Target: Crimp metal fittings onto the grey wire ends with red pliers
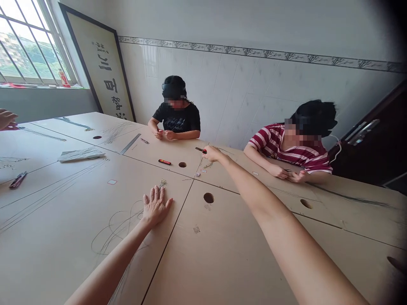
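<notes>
My left hand (155, 205) lies flat and open on the beige table (222, 254), fingers stretched out, resting on the end of a loose bundle of thin wires (117, 231). A small clump of wire ends (163, 183) lies just beyond its fingertips. My right arm reaches far across the table. My right hand (212, 153) is closed on a small red and black tool (201, 149) near the far side.
Two people sit at the far side, one in a black shirt (177, 118), one in a red striped shirt (291, 148), hands busy. A red and black tool (164, 162) lies mid-table. Round holes (208, 198) pierce the tabletop. Another person's hand (6, 119) shows at left.
</notes>
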Demonstrator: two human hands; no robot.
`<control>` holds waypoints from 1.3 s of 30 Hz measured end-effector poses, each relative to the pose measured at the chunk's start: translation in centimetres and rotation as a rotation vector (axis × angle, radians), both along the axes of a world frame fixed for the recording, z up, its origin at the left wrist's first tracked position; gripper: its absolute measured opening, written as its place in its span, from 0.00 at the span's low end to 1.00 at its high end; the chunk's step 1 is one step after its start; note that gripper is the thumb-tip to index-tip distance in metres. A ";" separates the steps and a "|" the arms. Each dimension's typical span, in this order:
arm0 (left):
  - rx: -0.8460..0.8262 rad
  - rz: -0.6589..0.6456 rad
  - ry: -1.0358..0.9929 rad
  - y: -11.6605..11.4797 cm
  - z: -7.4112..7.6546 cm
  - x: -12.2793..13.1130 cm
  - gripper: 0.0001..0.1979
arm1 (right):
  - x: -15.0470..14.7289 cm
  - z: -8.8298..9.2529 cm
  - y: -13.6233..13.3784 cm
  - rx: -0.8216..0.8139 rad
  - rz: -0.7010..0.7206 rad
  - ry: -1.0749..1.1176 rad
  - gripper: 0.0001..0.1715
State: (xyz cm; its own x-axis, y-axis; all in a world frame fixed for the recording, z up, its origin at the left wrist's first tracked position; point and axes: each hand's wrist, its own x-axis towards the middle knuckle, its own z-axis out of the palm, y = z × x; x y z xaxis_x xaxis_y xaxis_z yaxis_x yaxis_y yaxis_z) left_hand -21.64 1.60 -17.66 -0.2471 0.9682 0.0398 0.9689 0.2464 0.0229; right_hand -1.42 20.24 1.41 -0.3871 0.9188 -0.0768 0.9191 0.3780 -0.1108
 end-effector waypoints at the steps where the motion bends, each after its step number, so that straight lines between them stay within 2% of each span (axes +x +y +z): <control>1: -0.001 0.000 0.002 0.0 0.0 0.0 0.36 | 0.5 0.7 0.0 0.014 -0.010 -0.001 0.19; 15: 0.020 -0.008 0.011 0.2 -0.1 -0.2 0.36 | 5.6 9.8 -2.0 0.205 -0.052 0.046 0.16; 21: 0.035 -0.005 -0.003 0.4 -0.1 -0.4 0.36 | 7.7 14.6 -4.3 0.305 -0.073 0.097 0.04; 25: 0.049 -0.002 -0.007 0.6 -0.1 -0.6 0.36 | 9.2 17.2 -6.4 0.349 -0.085 0.119 0.02; 30: 0.065 -0.008 -0.005 0.8 -0.1 -0.7 0.37 | 11.4 19.2 -8.3 0.406 -0.114 0.137 0.04; 39: 0.066 -0.006 0.002 1.0 0.0 -0.9 0.37 | 15.9 21.5 -12.7 0.470 -0.169 0.178 0.03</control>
State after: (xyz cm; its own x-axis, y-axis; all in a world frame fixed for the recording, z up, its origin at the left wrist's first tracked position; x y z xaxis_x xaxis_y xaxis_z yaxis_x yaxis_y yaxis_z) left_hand -22.53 2.64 -17.67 -0.2416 0.9648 0.1037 0.9703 0.2390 0.0370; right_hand 14.46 7.56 22.94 -0.2003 0.8892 0.4114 0.9540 0.2726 -0.1247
